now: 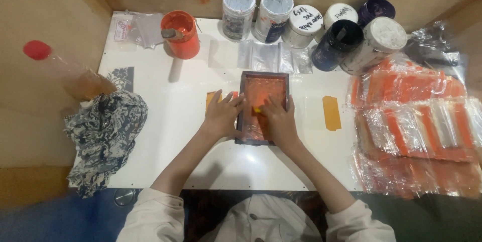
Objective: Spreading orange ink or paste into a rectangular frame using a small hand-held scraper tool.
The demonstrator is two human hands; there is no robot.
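Pressing flat and open-fingered, the left hand point(221, 116) steadied the dark-framed screen point(263, 106) at mid-frame on the white worktop point(175, 141), while the right hand point(280, 121) gripped a small yellow piece point(257, 110) on its orange mesh. Printed orange packets point(416, 121) were piled at right; clear blanks point(273, 57) waited above.

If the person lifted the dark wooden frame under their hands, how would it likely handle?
The frame looks rigid, with solid dark bars, so it would probably lift flat without sagging. Its orange-stained screen may be wet and messy. The left hand on its edge and the right hand inside suggest it slides unless held.
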